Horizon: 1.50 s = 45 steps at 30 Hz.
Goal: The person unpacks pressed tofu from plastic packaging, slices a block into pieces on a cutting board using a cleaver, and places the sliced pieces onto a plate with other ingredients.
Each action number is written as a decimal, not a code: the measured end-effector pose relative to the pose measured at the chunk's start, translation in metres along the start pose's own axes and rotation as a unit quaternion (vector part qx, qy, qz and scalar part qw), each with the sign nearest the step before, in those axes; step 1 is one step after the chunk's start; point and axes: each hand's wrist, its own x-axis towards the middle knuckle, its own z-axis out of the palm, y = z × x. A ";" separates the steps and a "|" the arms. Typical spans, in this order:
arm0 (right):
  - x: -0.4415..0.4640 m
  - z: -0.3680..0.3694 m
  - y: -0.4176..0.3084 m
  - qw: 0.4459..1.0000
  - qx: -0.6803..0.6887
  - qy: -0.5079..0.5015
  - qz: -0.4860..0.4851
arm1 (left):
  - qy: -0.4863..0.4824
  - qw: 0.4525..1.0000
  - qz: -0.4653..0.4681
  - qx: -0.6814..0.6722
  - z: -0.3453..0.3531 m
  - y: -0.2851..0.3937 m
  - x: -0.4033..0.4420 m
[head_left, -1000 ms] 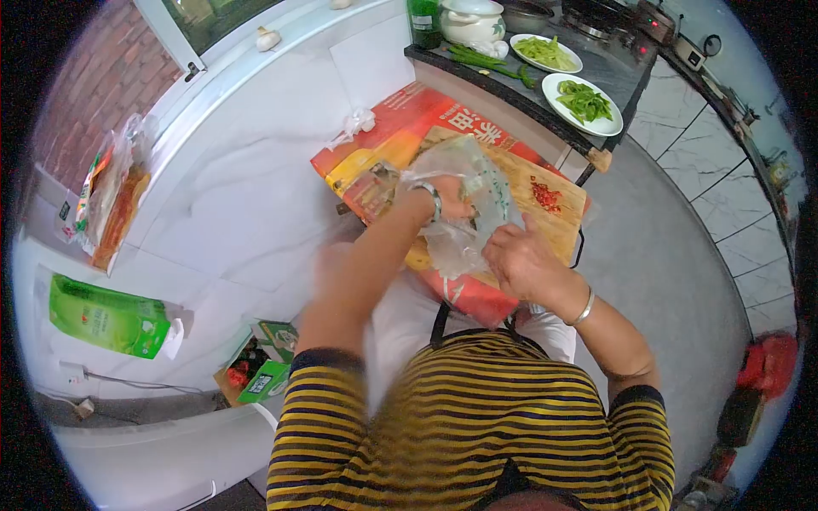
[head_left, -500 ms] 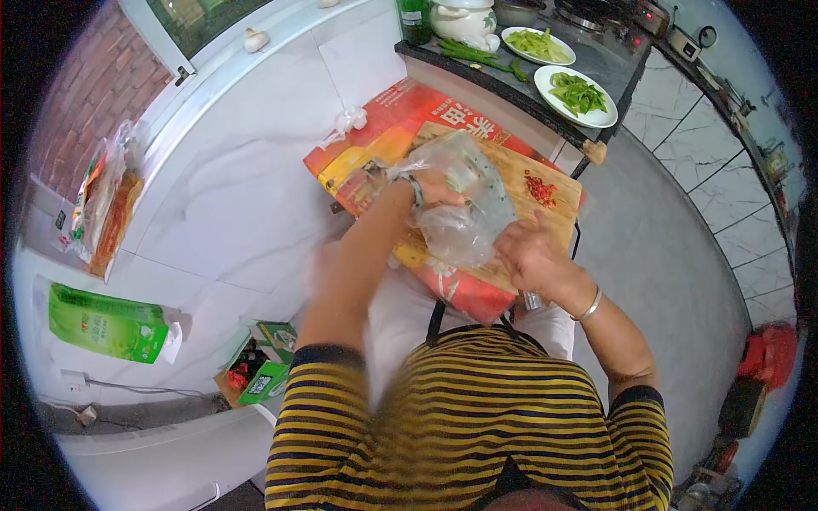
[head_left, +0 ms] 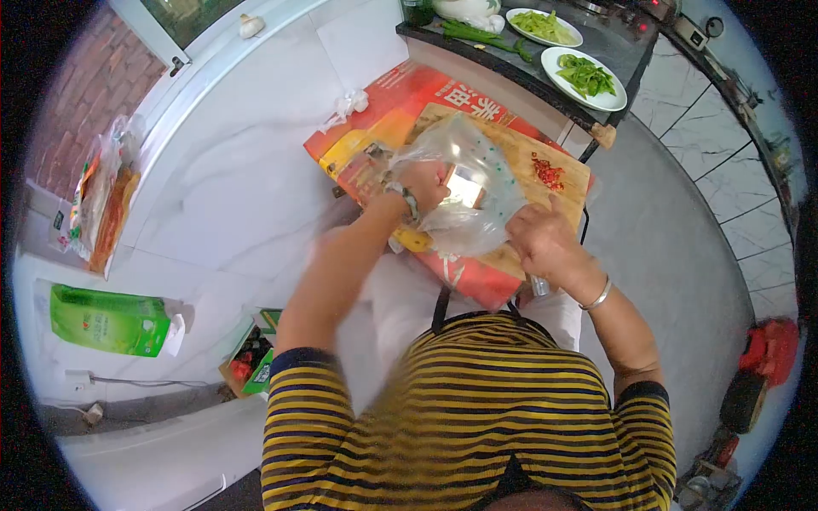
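Observation:
A clear plastic bag (head_left: pixel 490 175) with small green dots lies spread over a wooden cutting board (head_left: pixel 569 160). My left hand (head_left: pixel 422 186) is inside the bag's opening, fingers closed at the edge of a bright, shiny rectangular item (head_left: pixel 465 186) with brownish edges; its kind cannot be made out. At the bag's right side, my right hand (head_left: pixel 544 240) pinches the plastic rim. Below that hand a silvery piece (head_left: pixel 539 286) pokes out past the board's edge, its other end hidden. Chopped red chili (head_left: pixel 548 173) sits on the board's right part.
A red printed box (head_left: pixel 388 89) supports the board. On the dark counter (head_left: pixel 532 75) stand a plate of green pepper pieces (head_left: pixel 588 77), a plate of pale green slices (head_left: pixel 542 27) and long green peppers (head_left: pixel 473 33). A crumpled white bag (head_left: pixel 351 103) is behind the box's left side.
My left hand has drawn back left and its fingers have curled; the shiny rectangular item now shows in the bag. My right hand stays on the bag's rim. The view has shifted slightly.

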 end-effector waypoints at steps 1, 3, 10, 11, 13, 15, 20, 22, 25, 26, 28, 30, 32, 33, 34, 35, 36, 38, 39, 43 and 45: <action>0.001 0.001 0.001 1.000 -0.006 -0.006 0.007 | 0.058 0.998 0.038 -0.009 0.007 -0.005 -0.006; 0.001 0.004 0.003 1.000 -0.007 -0.005 0.010 | 0.119 0.990 0.066 -0.024 0.014 -0.008 -0.017; 0.007 0.008 -0.005 0.999 0.015 -0.023 0.019 | 0.081 0.994 -0.076 -0.009 0.018 0.010 -0.030; 0.007 0.010 -0.004 0.999 0.014 -0.028 0.022 | 0.059 0.991 -0.112 -0.030 0.018 0.010 -0.028; 0.010 0.012 -0.001 0.997 0.002 -0.055 0.047 | 0.006 0.994 -0.033 -0.101 0.024 -0.005 -0.018; 0.009 0.016 0.002 0.996 -0.001 -0.054 0.070 | -0.051 0.980 -0.020 -0.194 0.026 -0.012 -0.017; 0.007 0.021 0.011 0.996 0.022 0.012 0.086 | 0.040 0.987 0.056 -0.146 -0.002 0.026 -0.050; 0.007 0.020 0.012 0.997 0.013 0.023 0.078 | 0.066 0.987 0.104 -0.102 -0.007 0.021 -0.058; 0.010 0.008 0.007 0.998 0.020 0.021 0.058 | 0.090 0.984 0.087 -0.130 -0.018 0.005 -0.076; 0.011 0.004 0.005 0.998 0.025 0.019 0.051 | 0.095 0.981 0.068 -0.154 -0.020 0.002 -0.080; 0.010 0.002 0.002 0.996 0.073 0.043 0.039 | 0.201 0.924 0.070 -0.319 -0.027 0.015 -0.087; 0.010 -0.001 -0.002 0.994 0.095 0.030 0.041 | 0.279 0.845 0.051 -0.453 -0.034 0.017 -0.088; 0.011 -0.007 -0.006 0.994 0.090 -0.017 0.057 | 0.329 0.761 0.018 -0.559 -0.047 0.007 -0.081; 0.011 -0.004 -0.006 0.997 0.064 -0.007 0.053 | 0.337 0.731 0.005 -0.593 -0.057 0.009 -0.082; 0.010 0.000 -0.004 0.998 0.037 0.003 0.050 | 0.343 0.695 0.010 -0.632 -0.063 0.005 -0.080; 0.008 0.003 -0.002 0.999 0.010 0.013 0.047 | 0.347 0.657 0.014 -0.669 -0.069 0.001 -0.076; 0.008 0.004 0.002 0.998 -0.006 0.026 0.053 | 0.351 0.617 0.019 -0.704 -0.074 -0.003 -0.072; 0.009 0.005 0.011 0.996 -0.038 0.051 0.062 | 0.386 0.578 -0.053 -0.717 -0.071 -0.029 -0.059; 0.010 -0.001 0.013 0.996 -0.031 0.058 0.057 | 0.376 0.564 -0.079 -0.731 -0.066 -0.053 -0.054; 0.017 -0.027 0.009 0.991 0.027 0.131 0.018 | 0.398 0.545 -0.150 -0.723 -0.026 -0.116 -0.029; 0.015 -0.033 0.000 0.987 0.058 0.151 -0.015 | 0.379 0.618 -0.240 -0.646 -0.012 -0.138 -0.022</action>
